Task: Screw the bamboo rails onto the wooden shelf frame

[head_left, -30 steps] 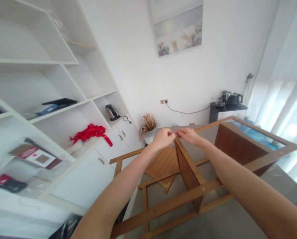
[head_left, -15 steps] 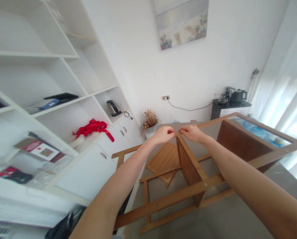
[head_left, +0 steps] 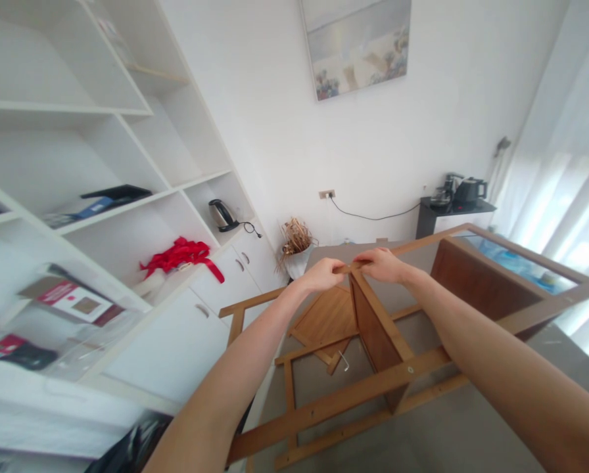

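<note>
A partly assembled wooden furniture frame (head_left: 324, 399) lies on its side, with an upright panel (head_left: 375, 322) joined between its long rails. At the far rail, close to the panel's top corner, my left hand (head_left: 325, 273) has its fingers closed round the wood. Just right of that corner, my right hand (head_left: 382, 265) grips the same rail. Both hands' fingertips are partly hidden. A small L-shaped hex key (head_left: 344, 362) lies inside the frame, beside a loose wooden panel (head_left: 327, 316), apart from both hands.
The frame rests on a grey tabletop (head_left: 452, 430). White shelving (head_left: 176, 188) on the left holds a kettle (head_left: 223, 215) and red ribbon (head_left: 181, 255). Dried plants in a pot (head_left: 297, 240) stand beyond the table. A dark-topped cabinet (head_left: 427, 217) stands far right by the curtain.
The hex key now shows inside the frame, where none was visible before. My left hand has shifted slightly down and left, and both hands have gone from pinching at the corner to gripping the rail.
</note>
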`<move>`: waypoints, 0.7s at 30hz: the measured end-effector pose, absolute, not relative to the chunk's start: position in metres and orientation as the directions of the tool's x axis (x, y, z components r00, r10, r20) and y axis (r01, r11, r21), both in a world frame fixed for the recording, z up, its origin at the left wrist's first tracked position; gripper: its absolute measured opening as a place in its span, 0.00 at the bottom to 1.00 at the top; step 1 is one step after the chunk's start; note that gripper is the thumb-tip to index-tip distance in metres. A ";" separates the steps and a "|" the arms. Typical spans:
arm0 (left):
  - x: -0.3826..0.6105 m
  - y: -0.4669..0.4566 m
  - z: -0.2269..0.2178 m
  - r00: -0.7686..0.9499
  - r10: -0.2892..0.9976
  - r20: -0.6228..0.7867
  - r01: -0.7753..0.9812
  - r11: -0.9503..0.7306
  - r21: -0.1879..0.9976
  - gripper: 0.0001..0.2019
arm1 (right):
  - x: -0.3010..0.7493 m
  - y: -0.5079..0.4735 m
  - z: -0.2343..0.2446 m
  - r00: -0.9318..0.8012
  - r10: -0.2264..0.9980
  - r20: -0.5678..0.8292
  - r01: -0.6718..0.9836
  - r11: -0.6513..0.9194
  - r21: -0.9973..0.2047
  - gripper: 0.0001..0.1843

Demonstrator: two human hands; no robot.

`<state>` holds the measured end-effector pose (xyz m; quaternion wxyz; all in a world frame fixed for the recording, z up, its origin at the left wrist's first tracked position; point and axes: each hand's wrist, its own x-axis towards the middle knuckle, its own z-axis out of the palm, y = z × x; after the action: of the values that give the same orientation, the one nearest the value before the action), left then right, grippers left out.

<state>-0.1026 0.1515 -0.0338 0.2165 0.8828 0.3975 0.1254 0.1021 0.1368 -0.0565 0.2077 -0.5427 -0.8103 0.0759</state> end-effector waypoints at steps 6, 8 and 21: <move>-0.103 0.149 -0.036 0.618 0.782 0.084 0.682 -0.586 0.437 0.14 | 0.109 0.136 -0.059 -0.362 0.888 0.285 0.814 0.450 -0.368 0.19; -0.103 0.148 -0.038 0.605 0.791 0.094 0.696 -0.582 0.421 0.14 | 0.109 0.137 -0.060 -0.359 0.889 0.285 0.814 0.448 -0.370 0.18; -0.116 0.075 0.005 0.653 0.677 0.339 0.573 -0.735 0.363 0.12 | 0.099 0.082 -0.035 -0.351 0.866 0.356 0.829 0.465 -0.312 0.15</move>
<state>-0.1164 0.0751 0.0052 0.1126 0.9022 0.3462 0.2312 0.0986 0.0821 -0.0349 0.2408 -0.5160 -0.8211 0.0384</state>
